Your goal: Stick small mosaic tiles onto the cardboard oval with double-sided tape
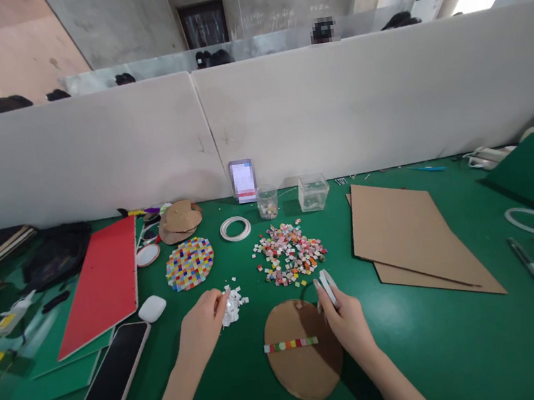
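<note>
My left hand [204, 323] is closed in a pinch at the edge of a small pile of white paper scraps [232, 309]; what its fingertips hold, if anything, is too small to make out. A white roll of tape [328, 289], seen nearly edge-on, is gripped in my right hand [346, 321]. That hand is over the upper right edge of a round cardboard disc [304, 375]. Across the disc runs a single row of coloured square tiles [290, 344], starting at its left edge. Beyond the disc lies a loose heap of small multicoloured tiles [293, 252].
A tile-covered disc [189, 263], a white ring roll [235, 229], a clear cup [268, 203] and a clear box [314, 192] stand farther back. Cardboard sheets [398, 222] lie right; a phone [109, 385], white case [152, 309] and red board [103, 280] left. A partition [333, 106] closes the back.
</note>
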Demonstrator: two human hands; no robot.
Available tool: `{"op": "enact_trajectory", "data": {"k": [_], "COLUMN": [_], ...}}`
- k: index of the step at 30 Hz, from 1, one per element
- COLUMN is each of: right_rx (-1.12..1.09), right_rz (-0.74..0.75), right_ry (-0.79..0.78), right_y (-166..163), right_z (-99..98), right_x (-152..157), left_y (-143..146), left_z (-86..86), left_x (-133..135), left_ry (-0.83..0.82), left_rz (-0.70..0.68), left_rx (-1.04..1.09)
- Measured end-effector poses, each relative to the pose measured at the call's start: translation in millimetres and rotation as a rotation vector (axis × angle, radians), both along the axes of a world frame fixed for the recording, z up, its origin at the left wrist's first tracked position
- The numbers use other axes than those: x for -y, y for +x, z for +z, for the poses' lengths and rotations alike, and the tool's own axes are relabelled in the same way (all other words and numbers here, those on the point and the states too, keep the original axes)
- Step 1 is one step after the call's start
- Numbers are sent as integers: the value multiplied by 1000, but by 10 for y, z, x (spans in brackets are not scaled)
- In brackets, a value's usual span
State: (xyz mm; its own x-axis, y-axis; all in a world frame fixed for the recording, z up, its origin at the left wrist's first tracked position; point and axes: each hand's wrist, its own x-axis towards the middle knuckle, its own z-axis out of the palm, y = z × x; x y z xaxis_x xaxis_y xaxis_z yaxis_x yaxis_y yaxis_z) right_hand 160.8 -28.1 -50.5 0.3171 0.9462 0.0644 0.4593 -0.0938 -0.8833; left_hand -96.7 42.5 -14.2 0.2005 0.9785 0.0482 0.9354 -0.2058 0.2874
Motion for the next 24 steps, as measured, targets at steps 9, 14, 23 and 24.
{"op": "enact_trajectory", "data": {"k": [9, 14, 23, 24], "right_rx": [-147, -476, -47, 39], "right_rz": [-36, -55, 112, 114], "right_ry": [-1, -66, -70, -65], "right_y": [-1, 20, 48, -2], "right_z": [-6, 3, 254, 260], "right_x": [-1, -104, -489, -548], "left_y": [-24, -53, -90, -96], "left_z": [-16, -51, -189, -211], "left_x": [7, 16, -8, -8], "left_ry": [-54, -55, -58, -61], "left_rz": [20, 23, 36, 27], "left_rx": [117, 97, 498, 520]}}
